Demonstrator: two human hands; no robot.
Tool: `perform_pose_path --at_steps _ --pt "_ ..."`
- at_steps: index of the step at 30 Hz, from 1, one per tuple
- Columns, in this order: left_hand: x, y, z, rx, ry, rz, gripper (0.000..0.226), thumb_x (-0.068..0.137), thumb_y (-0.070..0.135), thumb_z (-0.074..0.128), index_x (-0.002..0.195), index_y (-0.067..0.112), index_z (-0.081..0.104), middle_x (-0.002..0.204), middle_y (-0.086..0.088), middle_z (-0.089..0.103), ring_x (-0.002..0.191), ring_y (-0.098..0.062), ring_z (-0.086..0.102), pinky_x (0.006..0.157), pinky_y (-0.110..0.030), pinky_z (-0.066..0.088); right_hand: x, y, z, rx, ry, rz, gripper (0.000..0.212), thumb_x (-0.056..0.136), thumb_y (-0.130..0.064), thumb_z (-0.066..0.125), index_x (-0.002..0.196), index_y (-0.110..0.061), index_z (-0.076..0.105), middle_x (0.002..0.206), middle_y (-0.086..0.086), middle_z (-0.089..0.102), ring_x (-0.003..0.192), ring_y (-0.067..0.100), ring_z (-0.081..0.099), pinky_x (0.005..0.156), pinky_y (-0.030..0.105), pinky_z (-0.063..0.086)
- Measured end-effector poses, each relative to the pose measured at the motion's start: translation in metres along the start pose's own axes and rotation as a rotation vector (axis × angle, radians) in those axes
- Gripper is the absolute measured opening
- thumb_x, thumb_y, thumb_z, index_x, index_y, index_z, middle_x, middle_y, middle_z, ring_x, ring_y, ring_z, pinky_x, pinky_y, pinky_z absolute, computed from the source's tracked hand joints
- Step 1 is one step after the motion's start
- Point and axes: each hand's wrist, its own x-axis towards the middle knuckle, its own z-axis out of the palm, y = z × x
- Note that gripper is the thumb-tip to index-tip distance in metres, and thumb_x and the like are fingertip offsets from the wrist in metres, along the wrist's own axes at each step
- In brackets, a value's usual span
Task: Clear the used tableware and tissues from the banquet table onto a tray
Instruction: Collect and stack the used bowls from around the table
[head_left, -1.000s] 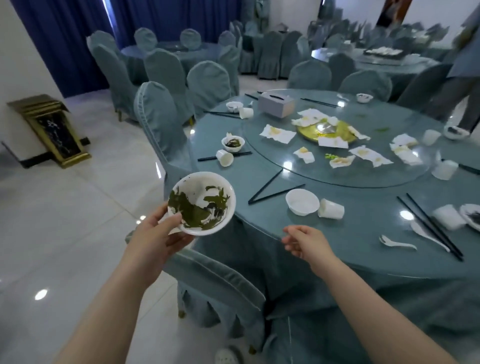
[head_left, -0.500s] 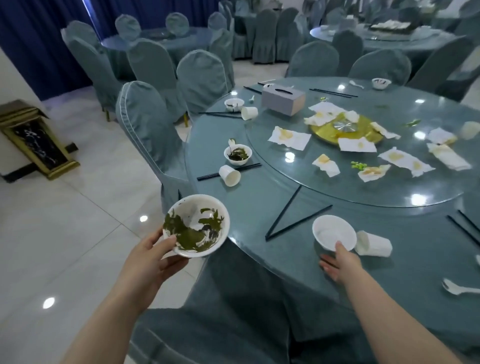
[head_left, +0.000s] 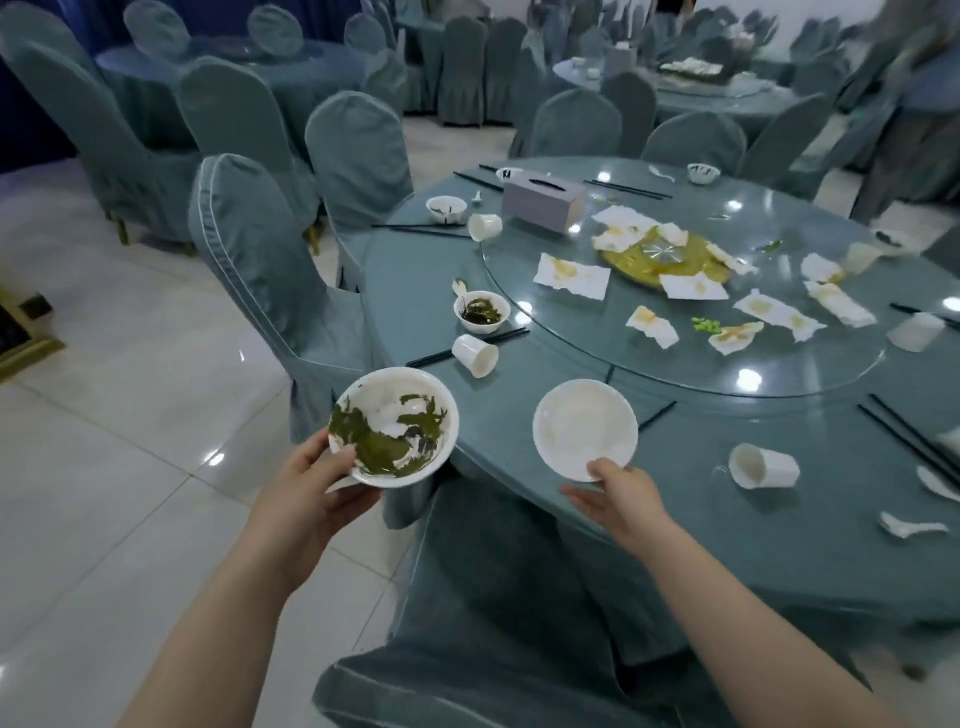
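just lifted the empty round white ceramic bowl (head_left: 584, 428), my right hand (head_left: 618, 493) pinching its rim (left hand (head_left: 311, 483) grips the leaf-smeared white bowl (head_left: 395, 426)); stack next.

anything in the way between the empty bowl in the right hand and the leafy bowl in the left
Nothing visible. Only an open gap over the table edge separates the empty bowl in the right hand from the leafy bowl in the left hand. The tipped cup lies farther back.
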Motion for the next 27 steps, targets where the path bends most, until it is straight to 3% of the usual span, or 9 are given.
perform_pose_path --at_steps 3,8,12,15,18,21,27 --pt "0.005 0.022 -0.032 -0.009 -0.078 0.010 0.034 0.095 0.015 0.056 0.128 0.018 0.056 0.104 -0.004 0.073 0.093 -0.026 0.071 0.070 -0.033 0.057 -0.038 0.001 0.058 0.035 -0.028 -0.130 0.014 0.089 0.003 0.049 0.097 -0.006 0.057 0.103 0.012 0.064 0.087 0.028 0.066 0.057 0.027 0.056" --pt "0.008 0.057 -0.092 -0.039 -0.172 0.049 0.036 0.092 0.014 0.057 0.128 0.016 0.056 0.103 -0.005 0.074 0.082 -0.021 0.073 0.062 -0.029 0.059 -0.086 0.018 0.155 -0.021 -0.082 -0.217 0.014 0.087 0.001 0.050 0.090 -0.008 0.061 0.092 0.010 0.066 0.074 0.022 0.062 0.050 0.022 0.051" --pt "0.015 0.079 -0.132 -0.042 -0.193 0.042 0.037 0.092 0.016 0.058 0.128 0.016 0.056 0.105 -0.004 0.073 0.085 -0.021 0.073 0.067 -0.031 0.057 -0.113 0.039 0.215 -0.155 -0.154 -0.195 0.006 0.090 -0.014 0.062 0.096 -0.013 0.061 0.092 0.009 0.070 0.070 0.020 0.068 0.059 0.027 0.056" --pt "0.023 0.088 -0.160 -0.031 -0.213 0.031 0.039 0.091 0.016 0.059 0.130 0.016 0.056 0.110 -0.005 0.072 0.089 -0.024 0.072 0.067 -0.031 0.059 -0.126 0.048 0.249 -0.193 -0.269 -0.196 0.022 0.088 -0.027 0.068 0.103 -0.014 0.058 0.096 0.007 0.071 0.074 0.021 0.073 0.060 0.027 0.056" --pt "0.035 0.094 -0.180 -0.025 -0.216 -0.008 0.041 0.090 0.012 0.060 0.130 0.017 0.055 0.110 -0.005 0.072 0.088 -0.027 0.072 0.064 -0.031 0.059 -0.129 0.051 0.281 -0.199 -0.326 -0.206 0.032 0.083 -0.037 0.070 0.108 -0.027 0.053 0.103 0.004 0.070 0.076 0.021 0.074 0.062 0.031 0.058" --pt "0.052 0.102 -0.191 -0.012 -0.243 -0.051 0.035 0.090 0.012 0.060 0.123 0.023 0.059 0.105 -0.004 0.073 0.085 -0.028 0.073 0.062 -0.029 0.058 -0.119 0.053 0.307 -0.208 -0.377 -0.207 0.043 0.076 -0.051 0.065 0.113 -0.031 0.054 0.110 0.004 0.069 0.080 0.024 0.074 0.065 0.034 0.058" --pt "0.103 0.130 -0.222 0.262 -0.189 0.028 0.028 0.093 0.012 0.058 0.103 0.038 0.061 0.091 -0.003 0.075 0.073 -0.024 0.072 0.062 -0.028 0.058 -0.067 0.047 0.374 -0.159 -0.487 -0.129 0.031 0.095 -0.044 0.051 0.115 -0.022 0.061 0.102 0.008 0.073 0.084 0.033 0.072 0.064 0.035 0.057"
